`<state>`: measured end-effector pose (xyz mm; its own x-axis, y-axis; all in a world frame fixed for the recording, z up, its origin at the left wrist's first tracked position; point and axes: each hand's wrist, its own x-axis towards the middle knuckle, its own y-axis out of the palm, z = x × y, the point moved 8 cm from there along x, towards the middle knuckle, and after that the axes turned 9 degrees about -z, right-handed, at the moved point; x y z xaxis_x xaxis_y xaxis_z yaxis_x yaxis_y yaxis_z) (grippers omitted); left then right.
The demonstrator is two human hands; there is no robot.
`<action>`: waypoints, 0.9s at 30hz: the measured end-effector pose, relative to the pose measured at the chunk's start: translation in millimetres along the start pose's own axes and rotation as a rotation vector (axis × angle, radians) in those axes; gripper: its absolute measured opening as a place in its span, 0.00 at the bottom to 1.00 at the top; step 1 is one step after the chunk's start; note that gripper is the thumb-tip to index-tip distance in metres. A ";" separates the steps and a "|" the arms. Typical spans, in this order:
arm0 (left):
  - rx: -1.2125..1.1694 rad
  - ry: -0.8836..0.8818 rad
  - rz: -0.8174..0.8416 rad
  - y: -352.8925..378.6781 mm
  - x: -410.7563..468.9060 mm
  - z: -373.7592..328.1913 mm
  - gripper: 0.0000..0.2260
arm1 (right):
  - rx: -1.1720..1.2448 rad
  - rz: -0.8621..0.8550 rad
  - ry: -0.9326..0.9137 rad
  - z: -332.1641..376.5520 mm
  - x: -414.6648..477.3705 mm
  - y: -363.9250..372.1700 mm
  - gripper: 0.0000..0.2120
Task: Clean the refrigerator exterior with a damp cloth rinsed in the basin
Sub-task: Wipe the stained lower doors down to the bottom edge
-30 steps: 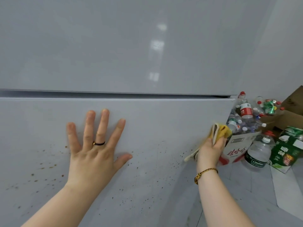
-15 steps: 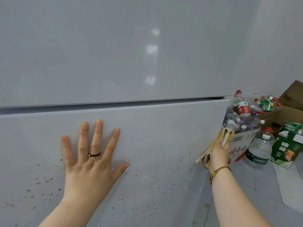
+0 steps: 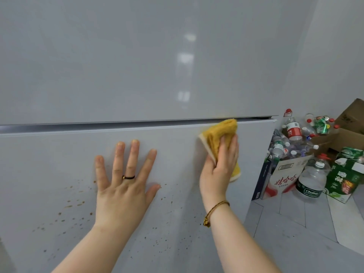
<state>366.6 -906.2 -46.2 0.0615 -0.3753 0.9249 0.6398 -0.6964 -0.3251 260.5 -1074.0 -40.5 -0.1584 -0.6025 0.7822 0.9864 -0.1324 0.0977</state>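
Observation:
The white refrigerator (image 3: 137, 66) fills most of the view, with a dark gap between its upper and lower doors. Brown specks dot the lower door (image 3: 59, 154) below and around my hands. My left hand (image 3: 124, 182) lies flat on the lower door, fingers spread, a dark ring on one finger. My right hand (image 3: 218, 166) presses a folded yellow cloth (image 3: 218, 133) against the lower door just under the gap, near the door's right edge. The basin is out of view.
On the tiled floor (image 3: 295, 223) to the right stand a cardboard box of empty plastic bottles (image 3: 283, 174), a large water bottle (image 3: 313, 180), a green carton (image 3: 344, 180) and a brown box (image 3: 350, 123) by the wall.
My right hand has brought the yellow cloth from beside the fridge's right edge up and left onto the lower door. My left hand stays flat on the door.

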 end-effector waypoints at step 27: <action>-0.384 -0.220 0.045 -44.5 -24.0 39.6 0.24 | -0.231 0.334 -0.743 21.7 -126.3 20.5 0.30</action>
<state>367.0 -842.0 -46.1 0.2713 -0.3001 0.9145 0.3047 -0.8745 -0.3774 301.7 -983.6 -124.0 0.2899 0.0251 0.9567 0.9295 -0.2456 -0.2752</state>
